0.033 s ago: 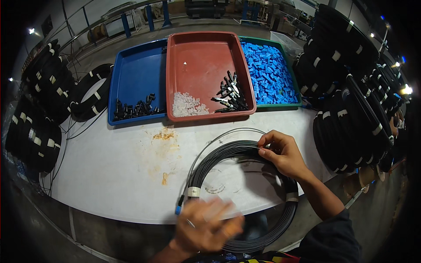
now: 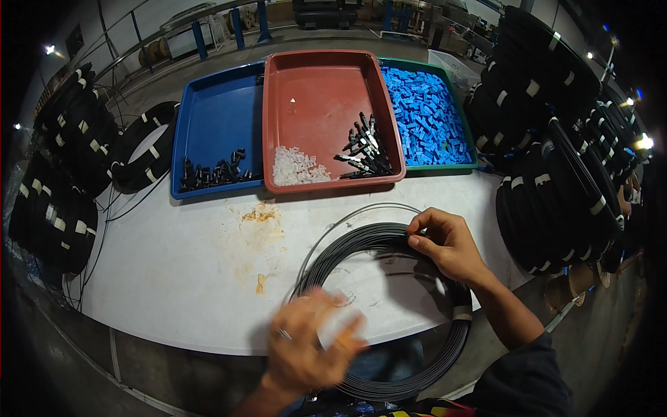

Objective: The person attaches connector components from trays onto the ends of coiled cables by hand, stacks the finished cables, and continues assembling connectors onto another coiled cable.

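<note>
A coil of thin black cable (image 2: 445, 358) lies toward me, partly over the table's near edge. At the coil's far side my right hand (image 2: 448, 243) is closed, thumb and fingertips pinching a strand of the cable. A loose turn of cable (image 2: 326, 233) arcs outside the coil on its left. My left hand (image 2: 306, 340) is over the coil's near left side, its fingers smeared by motion; I cannot tell whether it holds anything. A pale tape band (image 2: 462, 313) wraps the coil at the right.
On the white table (image 2: 174, 278) stand a blue tray (image 2: 222, 104) with black parts, a red tray (image 2: 319, 83) with clear and black pieces, and a green tray (image 2: 455, 167) full of blue clips. Stacked black coils (image 2: 542, 215) rise at right; more coils (image 2: 55, 215) at left.
My left hand has moved a little forward and left. It now covers the coil's left tape band and the blue cable tip seen before. The right hand stays almost still.
</note>
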### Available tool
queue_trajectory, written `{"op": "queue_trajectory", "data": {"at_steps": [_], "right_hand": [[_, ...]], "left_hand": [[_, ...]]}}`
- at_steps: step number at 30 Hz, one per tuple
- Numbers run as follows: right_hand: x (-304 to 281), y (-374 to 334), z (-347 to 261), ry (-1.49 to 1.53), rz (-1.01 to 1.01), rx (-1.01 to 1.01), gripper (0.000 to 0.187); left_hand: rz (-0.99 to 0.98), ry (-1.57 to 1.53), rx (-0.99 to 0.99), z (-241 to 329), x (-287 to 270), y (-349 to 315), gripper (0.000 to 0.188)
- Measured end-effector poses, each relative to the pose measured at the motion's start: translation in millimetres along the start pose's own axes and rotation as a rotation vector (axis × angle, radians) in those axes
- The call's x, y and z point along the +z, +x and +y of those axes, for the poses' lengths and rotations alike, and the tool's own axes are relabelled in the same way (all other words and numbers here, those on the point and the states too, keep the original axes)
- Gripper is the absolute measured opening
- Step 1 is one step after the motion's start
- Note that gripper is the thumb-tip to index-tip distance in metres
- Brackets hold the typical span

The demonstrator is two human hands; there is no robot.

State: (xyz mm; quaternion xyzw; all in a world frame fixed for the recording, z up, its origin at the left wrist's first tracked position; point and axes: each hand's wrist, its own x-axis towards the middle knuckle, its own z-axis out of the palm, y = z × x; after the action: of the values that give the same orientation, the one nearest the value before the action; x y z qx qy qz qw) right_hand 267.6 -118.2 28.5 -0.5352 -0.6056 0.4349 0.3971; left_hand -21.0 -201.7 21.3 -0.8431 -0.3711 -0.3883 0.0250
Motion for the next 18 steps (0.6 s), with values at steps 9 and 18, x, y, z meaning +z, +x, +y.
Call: {"op": "queue_trajectory", "data": {"at_steps": [9,18], "right_hand": [[-17,23,19,0.077,-0.057,-0.045,0.026],[-49,35,45,-0.668,0.126,-0.001,0.022]], "left_hand": [[-0.089,-0.542,-0.585,-54,12,0,0.024],[-0.17,-0.547,-0.607,-58,3,0,0.029]]}}
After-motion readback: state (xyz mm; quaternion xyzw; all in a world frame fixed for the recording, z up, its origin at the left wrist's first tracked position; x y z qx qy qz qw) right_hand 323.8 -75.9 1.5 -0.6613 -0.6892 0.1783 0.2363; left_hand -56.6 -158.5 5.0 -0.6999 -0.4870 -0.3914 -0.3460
